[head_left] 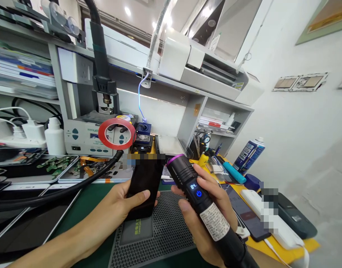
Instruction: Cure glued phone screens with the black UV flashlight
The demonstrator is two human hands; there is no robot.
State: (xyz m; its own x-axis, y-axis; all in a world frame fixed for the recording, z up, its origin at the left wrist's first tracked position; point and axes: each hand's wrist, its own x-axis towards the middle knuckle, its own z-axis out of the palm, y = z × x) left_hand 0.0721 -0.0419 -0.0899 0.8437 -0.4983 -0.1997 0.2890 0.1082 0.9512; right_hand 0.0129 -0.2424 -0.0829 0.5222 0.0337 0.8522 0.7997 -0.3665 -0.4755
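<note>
My left hand (123, 201) grips a black smartphone (145, 178), its thumb across the dark screen and fingertips round the far edge. The phone is tilted up above a dark honeycomb-patterned mat (171, 230). In my right hand (210, 208) is a black flashlight (197, 186) with a purple ring at its head. Its small display reads 84 above a lit blue power symbol, and a white printed label is stuck on the barrel. The flashlight head points up and left, close to the phone's right edge without visibly touching it.
A hot-air station (87, 136) with a roll of red tape (116, 134) stands behind; its black hose (62, 199) crosses the left side. Trays of circuit boards (55, 165) lie at left. A spray can (247, 154), a white power bank (271, 217) and another phone (245, 208) occupy the right.
</note>
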